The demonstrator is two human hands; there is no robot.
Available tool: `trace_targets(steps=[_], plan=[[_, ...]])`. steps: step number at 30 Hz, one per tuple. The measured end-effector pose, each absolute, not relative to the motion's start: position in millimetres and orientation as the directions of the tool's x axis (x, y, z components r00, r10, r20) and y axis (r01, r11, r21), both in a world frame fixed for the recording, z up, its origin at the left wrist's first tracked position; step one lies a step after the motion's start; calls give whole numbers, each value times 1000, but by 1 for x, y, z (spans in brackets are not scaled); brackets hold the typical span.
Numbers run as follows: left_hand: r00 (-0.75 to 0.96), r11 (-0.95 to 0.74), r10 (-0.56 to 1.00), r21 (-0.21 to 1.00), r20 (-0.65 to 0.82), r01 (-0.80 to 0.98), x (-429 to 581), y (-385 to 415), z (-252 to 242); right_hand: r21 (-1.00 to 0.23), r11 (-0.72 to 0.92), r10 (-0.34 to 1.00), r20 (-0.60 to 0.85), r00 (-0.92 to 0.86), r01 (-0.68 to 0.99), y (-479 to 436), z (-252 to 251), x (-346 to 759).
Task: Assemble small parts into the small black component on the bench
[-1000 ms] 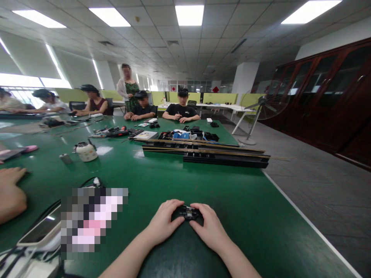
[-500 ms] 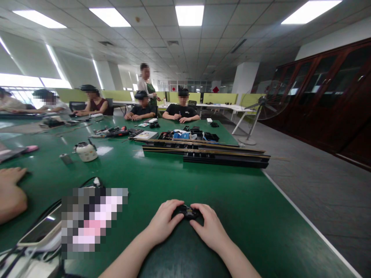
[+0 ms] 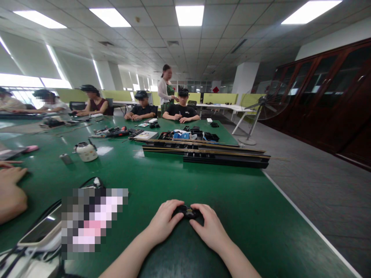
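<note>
A small black rounded device [image 3: 188,211] with a yellowish patch at its middle lies low over the green table. What kind it is I cannot make out. From its left side my left hand [image 3: 166,218] curls around it, thumb near its front edge. On the opposite side my right hand [image 3: 210,224] grips it with bent fingers and the thumb close to the front. Both hands cover its ends, so only the middle part shows.
Long black rails [image 3: 226,159] with thin brass-coloured rods lie across the green table [image 3: 162,181]. A white pot-like container [image 3: 87,151], a phone [image 3: 43,227] and cables sit to the left, near another person's hand [image 3: 13,189]. Several people sit around the table.
My hands and the black device stay in place. The standing person in the background has moved to the right. More of the neighbouring person's fingers shows at the left edge.
</note>
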State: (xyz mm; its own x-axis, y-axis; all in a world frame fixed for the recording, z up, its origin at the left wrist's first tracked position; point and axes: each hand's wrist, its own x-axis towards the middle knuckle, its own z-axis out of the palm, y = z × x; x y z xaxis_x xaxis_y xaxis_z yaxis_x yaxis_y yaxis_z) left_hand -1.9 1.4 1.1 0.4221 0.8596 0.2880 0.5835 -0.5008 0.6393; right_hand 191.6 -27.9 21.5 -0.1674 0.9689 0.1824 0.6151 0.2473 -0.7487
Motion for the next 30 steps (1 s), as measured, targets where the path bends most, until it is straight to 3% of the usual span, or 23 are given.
trace_targets(steps=[30], plan=[[447,-521,846,632,291,575,-2,0,1,-747,267,963,182,-199,609,-29,24,192]])
